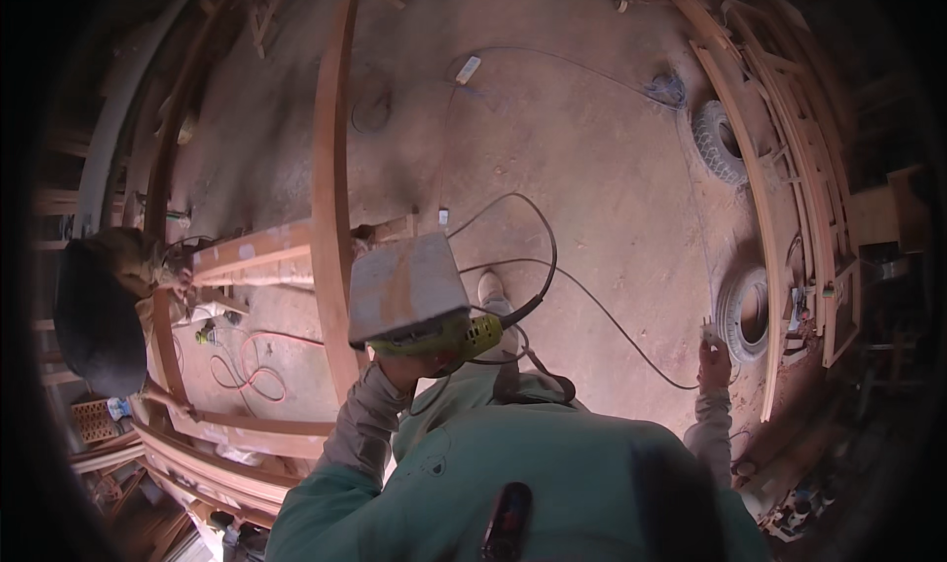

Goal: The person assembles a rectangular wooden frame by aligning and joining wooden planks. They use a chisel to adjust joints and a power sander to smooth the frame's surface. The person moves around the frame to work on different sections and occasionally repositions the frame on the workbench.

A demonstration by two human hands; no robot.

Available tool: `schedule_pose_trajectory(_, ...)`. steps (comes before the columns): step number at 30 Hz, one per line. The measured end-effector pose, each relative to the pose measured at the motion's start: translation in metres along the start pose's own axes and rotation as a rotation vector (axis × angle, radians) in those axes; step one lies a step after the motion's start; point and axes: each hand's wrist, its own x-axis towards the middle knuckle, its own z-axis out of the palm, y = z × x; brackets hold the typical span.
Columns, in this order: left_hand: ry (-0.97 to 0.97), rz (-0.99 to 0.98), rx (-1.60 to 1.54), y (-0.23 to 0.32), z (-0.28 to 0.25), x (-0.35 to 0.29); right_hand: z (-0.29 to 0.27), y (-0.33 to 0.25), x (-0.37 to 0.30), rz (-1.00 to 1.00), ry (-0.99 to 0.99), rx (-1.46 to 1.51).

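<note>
My left hand (400, 370) is wrapped round a green electric sheet sander (464, 339). The sander is tipped so its flat, grey, brown-streaked pad (406, 284) shows. A black cord (547, 235) leaves the sander's rear end and loops out over the floor. Off to the right, my right hand (714, 367) is closed on a small pale plug (708, 333), whose prongs point away from me. That hand is just left of a tyre lying by the timber.
Long wooden beams (333, 168) stand left of the sander. A person in a dark cap (99, 316) works at the far left. Tyres (718, 143) and long boards (750, 197) line the right. A white power strip (469, 69) and a red hose (258, 370) lie on the floor.
</note>
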Motion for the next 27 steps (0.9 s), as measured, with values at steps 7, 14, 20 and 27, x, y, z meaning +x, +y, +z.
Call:
schedule_pose_trajectory(7, 0.333, -0.442, -1.101, 0.028, -0.020, 0.109, 0.077, -0.099, 0.140, -0.281, 0.276, -0.194)
schedule_pose_trajectory(14, 0.478, -0.470, -1.117, -0.021, -0.065, 0.189, 0.203, -0.183, 0.303, -0.137, 0.092, -0.632)
schedule_pose_trajectory(20, 0.715, -0.490, -1.107, -0.067, -0.091, 0.277, 0.370, -0.268, 0.439, -0.264, -0.262, -0.810)
schedule_pose_trajectory(27, 1.121, -0.535, -1.193, -0.150, -0.116, 0.402, 0.632, -0.305, 0.639, -0.536, -0.673, -1.122)
